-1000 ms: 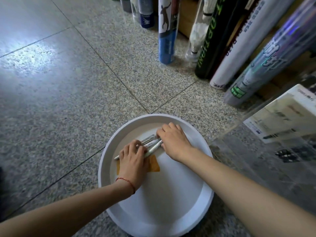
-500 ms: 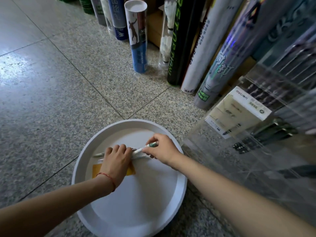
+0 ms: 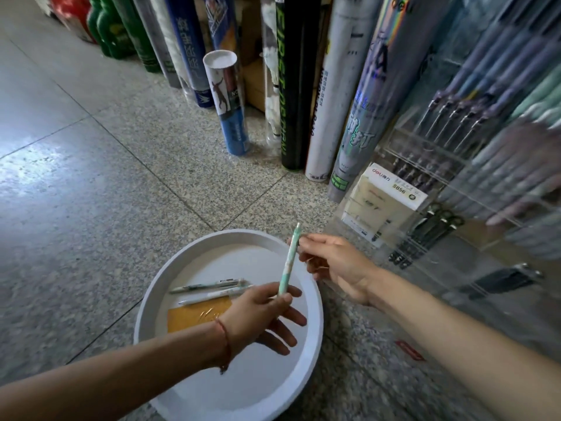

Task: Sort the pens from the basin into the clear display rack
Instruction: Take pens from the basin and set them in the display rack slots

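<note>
A white round basin [image 3: 315, 311] sits on the floor below me. Two pens [image 3: 209, 291] lie side by side in its far left part, above an orange sticker [image 3: 188, 319]. A mint-green pen [image 3: 288, 262] stands nearly upright over the basin's right side. My left hand [image 3: 264, 314] pinches its lower end and my right hand [image 3: 337, 265] pinches its upper part. The clear display rack [image 3: 455, 189] stands to the right, with rows of pens in its slots.
Tall shuttlecock tubes [image 3: 291, 86] lean along the back, behind the basin. A white pen box [image 3: 385, 202] sits in the rack's lower left. A small red item [image 3: 409, 349] lies on the speckled floor right of the basin.
Both hands were pressed on the pens in the basin. Now one mint-green pen is lifted out, upright between both hands. The view has tilted up toward the rack.
</note>
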Tool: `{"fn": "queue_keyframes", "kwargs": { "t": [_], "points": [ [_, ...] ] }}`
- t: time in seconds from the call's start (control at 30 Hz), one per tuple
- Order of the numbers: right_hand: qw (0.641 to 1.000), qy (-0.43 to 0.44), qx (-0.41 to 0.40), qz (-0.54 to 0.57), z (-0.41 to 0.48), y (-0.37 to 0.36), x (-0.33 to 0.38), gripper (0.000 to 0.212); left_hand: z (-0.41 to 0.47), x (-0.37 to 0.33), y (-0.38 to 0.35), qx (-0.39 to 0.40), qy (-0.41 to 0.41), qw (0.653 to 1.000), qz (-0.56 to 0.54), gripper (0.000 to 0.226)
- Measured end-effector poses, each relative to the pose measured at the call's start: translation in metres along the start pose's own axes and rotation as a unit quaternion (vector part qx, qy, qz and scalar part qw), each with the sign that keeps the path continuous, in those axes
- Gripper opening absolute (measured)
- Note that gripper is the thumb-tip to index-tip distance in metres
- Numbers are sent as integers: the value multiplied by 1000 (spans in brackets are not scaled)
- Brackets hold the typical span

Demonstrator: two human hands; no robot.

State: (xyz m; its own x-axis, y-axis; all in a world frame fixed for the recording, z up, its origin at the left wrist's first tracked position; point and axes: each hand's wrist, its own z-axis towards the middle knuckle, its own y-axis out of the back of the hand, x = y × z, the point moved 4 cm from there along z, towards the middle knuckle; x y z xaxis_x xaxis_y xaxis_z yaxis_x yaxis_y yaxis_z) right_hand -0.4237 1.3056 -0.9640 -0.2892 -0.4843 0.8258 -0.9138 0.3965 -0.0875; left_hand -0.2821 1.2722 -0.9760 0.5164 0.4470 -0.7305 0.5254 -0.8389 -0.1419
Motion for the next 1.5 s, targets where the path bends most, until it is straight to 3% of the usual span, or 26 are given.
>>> {"fn": "queue_keyframes", "kwargs": {
  "t": [0.3,0.43,0.57,0.7,0.77,0.83,0.97,1.03,1.1,1.2,1.27,1.37,1.5],
  "points": [
    [995,47,52,70,-43,12,27,29,-24,-24,-36,7,-22,999,-42,11],
    [992,116,38,30,-75,29,50,22,-33,-37,-56,40,-30,998,-35,18],
    [974,224,-19,-34,-124,51,67,16,-44,-57,-85,88,-64,991,74,19],
    [947,306,-71,-59,-183,85,84,12,-50,-86,-125,141,-120,962,201,32],
    [927,353,-123,-41,-214,114,98,11,-48,-107,-151,157,-187,934,260,35],
    [883,416,-218,-30,-248,149,115,12,-45,-132,-176,135,-314,881,327,41],
    [710,555,-409,-144,-315,187,146,13,-51,-185,-215,-5,-580,734,353,32],
    [665,550,-428,-268,-315,185,149,22,-48,-195,-228,-59,-653,647,390,42],
    [686,490,-423,-332,-296,184,142,29,-34,-191,-237,-81,-660,603,440,56],
    [764,389,-406,-317,-270,190,130,23,-13,-184,-241,-95,-648,571,495,65],
    [794,341,-385,-324,-260,193,124,19,-5,-181,-239,-106,-643,557,514,65],
    [814,322,-359,-325,-251,193,117,18,-3,-180,-237,-112,-643,546,525,63],
    [808,300,-370,-346,-244,194,114,19,-2,-181,-240,-122,-643,542,527,64]
  ]
}}
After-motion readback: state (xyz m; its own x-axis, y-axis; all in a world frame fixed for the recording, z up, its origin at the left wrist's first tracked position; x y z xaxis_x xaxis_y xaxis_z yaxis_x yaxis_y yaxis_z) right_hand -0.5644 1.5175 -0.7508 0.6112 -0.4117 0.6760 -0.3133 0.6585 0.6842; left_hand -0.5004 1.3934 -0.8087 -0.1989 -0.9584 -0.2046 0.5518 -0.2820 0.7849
